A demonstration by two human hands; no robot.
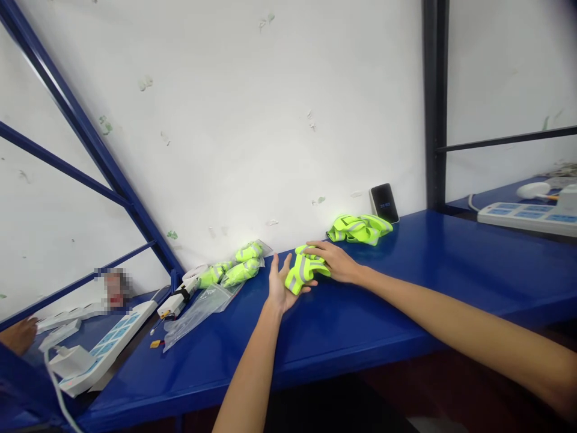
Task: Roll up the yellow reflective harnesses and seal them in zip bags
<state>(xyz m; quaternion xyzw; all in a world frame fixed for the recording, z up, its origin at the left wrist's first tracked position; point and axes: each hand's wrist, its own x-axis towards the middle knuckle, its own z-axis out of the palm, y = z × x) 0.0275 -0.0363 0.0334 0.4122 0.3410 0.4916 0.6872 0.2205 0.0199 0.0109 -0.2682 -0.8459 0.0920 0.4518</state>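
Note:
A neon-yellow reflective vest [303, 272], folded into a small bundle with silver-grey stripes, is between my two hands above the blue table. My left hand [280, 288] supports it from below and the left, thumb raised and fingers passing under the fabric. From the right, my right hand [336, 260] curls its fingers over the top of the bundle. Behind my right hand a loose, crumpled reflective vest [360, 228] lies near the wall. Several rolled yellow vests in clear bags [241, 272] lie to the left of my left hand.
The blue table [360, 319] meets a white wall. A phone [384, 203] leans at the back. Flat clear plastic bags [198, 316] and a white battery pack with wires [175, 302] lie left. Power strips [110, 349] stand beyond the frame posts. Another person's hand [20, 335] shows far left.

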